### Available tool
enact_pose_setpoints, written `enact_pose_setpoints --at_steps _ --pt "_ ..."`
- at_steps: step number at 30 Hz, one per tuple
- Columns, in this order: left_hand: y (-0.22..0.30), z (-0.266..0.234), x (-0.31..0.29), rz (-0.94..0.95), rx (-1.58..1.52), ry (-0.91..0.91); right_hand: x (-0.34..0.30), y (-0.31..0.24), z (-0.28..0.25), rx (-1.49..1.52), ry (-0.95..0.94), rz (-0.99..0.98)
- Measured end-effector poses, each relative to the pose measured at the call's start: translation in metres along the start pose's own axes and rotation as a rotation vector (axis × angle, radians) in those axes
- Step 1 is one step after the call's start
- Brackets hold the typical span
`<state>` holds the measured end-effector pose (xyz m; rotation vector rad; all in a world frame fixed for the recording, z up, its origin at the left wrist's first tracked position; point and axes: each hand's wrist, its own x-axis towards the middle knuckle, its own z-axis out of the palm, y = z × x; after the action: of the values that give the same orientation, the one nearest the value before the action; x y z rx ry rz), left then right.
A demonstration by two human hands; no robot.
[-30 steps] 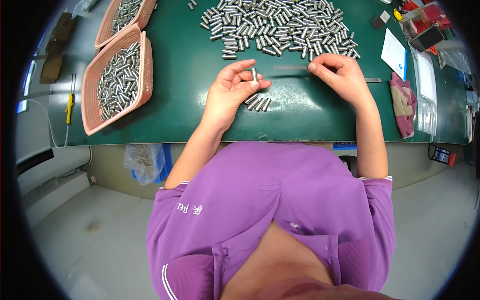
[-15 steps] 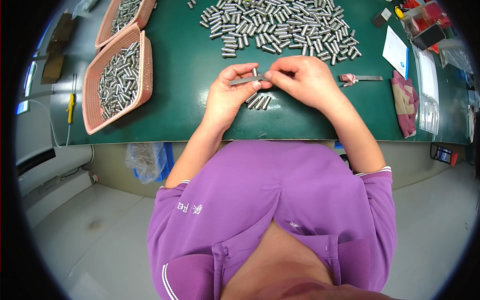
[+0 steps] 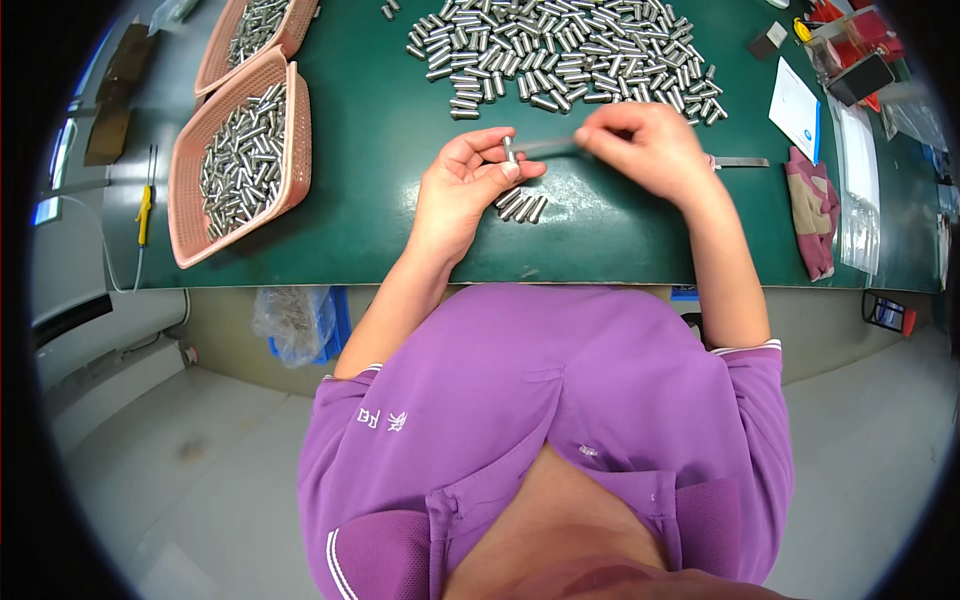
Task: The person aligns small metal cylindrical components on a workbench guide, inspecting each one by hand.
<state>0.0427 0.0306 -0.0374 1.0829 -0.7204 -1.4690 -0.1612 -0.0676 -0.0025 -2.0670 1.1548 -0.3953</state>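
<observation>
Between the thumb and fingers of my left hand a small shiny metal pin stands upright, its wider end on top. My right hand is off to the right, closed in a pinch on a thin flat metal file, blurred by motion. The file's far end reaches close to the pin; whether they touch I cannot tell. Just below my left fingertips, a short row of metal pins lies on the green table. Beyond both hands spreads a large heap of similar pins.
Two pink plastic baskets, one nearer and one farther, hold more pins at the left. Beside them lies a yellow-handled tool. To the right are another flat metal strip, a folded cloth and a white paper.
My right hand has drawn the file to the right, off the left fingers it lay across. The pin in my left hand now shows more fully. My left hand has hardly moved.
</observation>
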Motion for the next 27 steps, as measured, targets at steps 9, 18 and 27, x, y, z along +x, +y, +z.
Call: enact_pose_setpoints --at_steps 9,18,27 --pt "-0.002 -0.003 0.003 -0.006 -0.102 -0.029 -0.004 0.010 -0.007 0.117 0.124 0.069" --pt "-0.002 -0.003 0.002 -0.021 -0.054 -0.038 0.002 -0.016 0.012 0.009 0.056 -0.050" --pt "-0.004 -0.002 0.002 -0.001 -0.025 -0.021 0.003 0.001 0.005 0.086 0.016 0.010"
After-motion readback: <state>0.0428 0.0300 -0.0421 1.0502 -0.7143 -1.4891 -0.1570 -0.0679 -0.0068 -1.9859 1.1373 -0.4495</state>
